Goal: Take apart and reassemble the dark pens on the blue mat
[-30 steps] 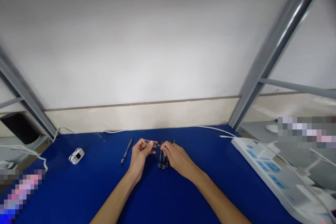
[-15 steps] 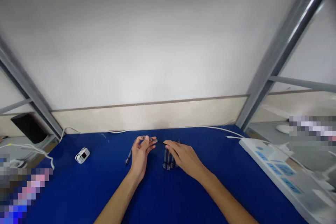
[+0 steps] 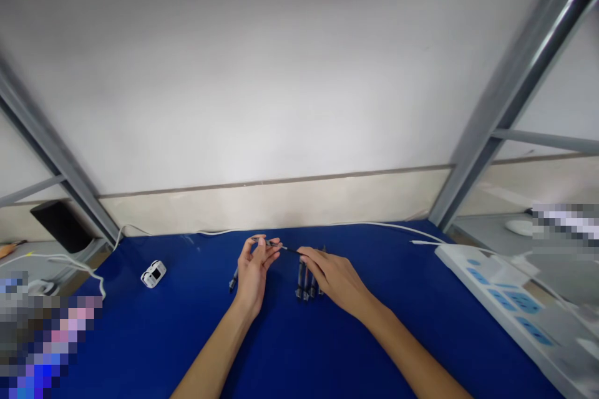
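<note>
My left hand point(image 3: 253, 268) pinches a clear-and-dark pen barrel point(image 3: 272, 244) between thumb and fingers, above the blue table. A thin black pen refill point(image 3: 292, 252) runs from the barrel's right end to my right hand point(image 3: 336, 274), whose fingertips are closed on it. How far the refill sits inside the barrel I cannot tell. Below and beside my right hand lie several dark pens point(image 3: 306, 283) side by side, their upper parts covered by the hand. Another pen point(image 3: 233, 280) lies just left of my left wrist, partly hidden.
A small white device with a dark screen point(image 3: 153, 274) lies on the blue table point(image 3: 126, 336) to the left. A large white power strip point(image 3: 456, 262) stands along the right side. White cables point(image 3: 397, 227) run along the back by the wall, and metal posts rise at both sides.
The view has shifted slightly, so most things appear farther right. A little more of the refill shows between my hands, and the gap between them looks slightly wider.
</note>
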Available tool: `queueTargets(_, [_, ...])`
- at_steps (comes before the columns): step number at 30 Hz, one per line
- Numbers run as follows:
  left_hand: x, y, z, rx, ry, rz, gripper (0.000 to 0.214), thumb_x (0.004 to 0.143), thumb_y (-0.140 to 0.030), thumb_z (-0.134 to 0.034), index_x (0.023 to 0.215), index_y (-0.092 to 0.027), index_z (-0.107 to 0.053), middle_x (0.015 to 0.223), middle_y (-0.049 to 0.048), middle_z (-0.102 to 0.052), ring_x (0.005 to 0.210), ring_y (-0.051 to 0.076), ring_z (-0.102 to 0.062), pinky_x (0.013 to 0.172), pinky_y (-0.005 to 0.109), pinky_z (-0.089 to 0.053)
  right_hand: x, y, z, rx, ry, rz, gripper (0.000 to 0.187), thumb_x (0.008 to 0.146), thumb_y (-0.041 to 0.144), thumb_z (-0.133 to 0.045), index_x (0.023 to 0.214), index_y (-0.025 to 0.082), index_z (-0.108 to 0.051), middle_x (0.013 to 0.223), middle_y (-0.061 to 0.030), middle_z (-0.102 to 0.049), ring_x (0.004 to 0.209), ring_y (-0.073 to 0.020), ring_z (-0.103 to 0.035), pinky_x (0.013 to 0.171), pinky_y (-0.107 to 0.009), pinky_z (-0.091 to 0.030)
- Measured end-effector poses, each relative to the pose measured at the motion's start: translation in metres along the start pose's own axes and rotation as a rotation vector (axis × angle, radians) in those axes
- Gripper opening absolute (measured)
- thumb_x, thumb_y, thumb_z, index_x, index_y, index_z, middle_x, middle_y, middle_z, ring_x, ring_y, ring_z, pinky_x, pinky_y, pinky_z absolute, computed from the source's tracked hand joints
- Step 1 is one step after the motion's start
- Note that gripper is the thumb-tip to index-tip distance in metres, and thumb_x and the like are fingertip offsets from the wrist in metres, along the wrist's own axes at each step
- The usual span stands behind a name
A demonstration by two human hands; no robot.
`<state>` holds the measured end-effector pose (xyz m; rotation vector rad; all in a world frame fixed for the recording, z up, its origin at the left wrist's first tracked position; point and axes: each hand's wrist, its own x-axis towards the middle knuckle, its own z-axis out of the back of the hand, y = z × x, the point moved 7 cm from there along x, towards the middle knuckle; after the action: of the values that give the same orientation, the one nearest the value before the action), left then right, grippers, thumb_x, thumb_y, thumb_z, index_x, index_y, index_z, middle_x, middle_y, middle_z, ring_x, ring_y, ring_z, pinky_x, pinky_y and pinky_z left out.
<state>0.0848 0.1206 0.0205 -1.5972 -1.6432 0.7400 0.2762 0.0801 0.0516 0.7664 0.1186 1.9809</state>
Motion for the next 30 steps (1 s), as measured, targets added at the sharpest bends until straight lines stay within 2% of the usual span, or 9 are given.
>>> queueTargets(8, [-0.001, 0.0, -0.003, 0.006, 0.013, 0.0, 0.04, 0.089, -0.05, -0.075, 0.113, -0.021, -0.06, 0.115, 0.0137, -0.077, 0.107, 0.026, -0.075, 0.1, 0.041, -0.054, 0.0, 0.003, 0.001, -0.004, 0.002, 0.014, 0.034, 0.111, 0.037, -0.038, 0.135, 0.031, -0.061, 0.118, -0.0053, -0.076, 0.095, -0.0262, -0.075, 0.08, -0.036, -0.054])
queueTargets(14, [-0.009, 0.004, -0.015, 0.042, 0.096, 0.028, 0.041, 0.088, -0.047, -0.078, 0.112, -0.02, -0.061, 0.113, 0.0138, -0.078, 0.104, 0.026, -0.076, 0.099, 0.042, -0.055, 0.0, 0.009, 0.002, -0.046, 0.035, 0.032, 0.033, 0.111, 0.036, -0.037, 0.135, 0.028, -0.059, 0.115, -0.0071, -0.076, 0.095, -0.0249, -0.074, 0.079, -0.033, -0.052])
queueTargets(20, [-0.006, -0.002, -0.007, 0.036, 0.057, -0.053, 0.038, 0.09, -0.046, -0.076, 0.113, -0.02, -0.061, 0.109, 0.0106, -0.078, 0.102, 0.022, -0.076, 0.1, 0.041, -0.055, -0.001, 0.008, 0.007, -0.039, 0.031, -0.035, 0.036, 0.11, 0.042, -0.042, 0.14, 0.024, -0.05, 0.094, -0.0055, -0.077, 0.079, -0.0233, -0.074, 0.067, -0.029, -0.048])
queueTargets(25, [-0.004, -0.007, -0.005, 0.056, 0.056, -0.077, 0.037, 0.091, -0.046, -0.075, 0.114, -0.021, -0.061, 0.109, 0.0102, -0.078, 0.103, 0.022, -0.076, 0.099, 0.041, -0.056, -0.001, 0.006, 0.007, -0.048, 0.037, -0.036, 0.028, 0.11, 0.043, -0.042, 0.129, 0.025, -0.053, 0.093, -0.0042, -0.076, 0.075, -0.0216, -0.072, 0.065, -0.028, -0.045])
queueTargets(30, [-0.013, 0.004, -0.021, 0.171, 0.165, -0.016, 0.037, 0.088, -0.046, -0.077, 0.112, -0.02, -0.066, 0.11, 0.0112, -0.078, 0.102, 0.024, -0.075, 0.098, 0.042, -0.057, -0.001, 0.008, 0.002, -0.036, 0.041, -0.009, 0.021, 0.109, 0.042, -0.044, 0.11, 0.023, -0.054, 0.087, -0.0036, -0.073, 0.071, -0.0205, -0.071, 0.064, -0.027, -0.043])
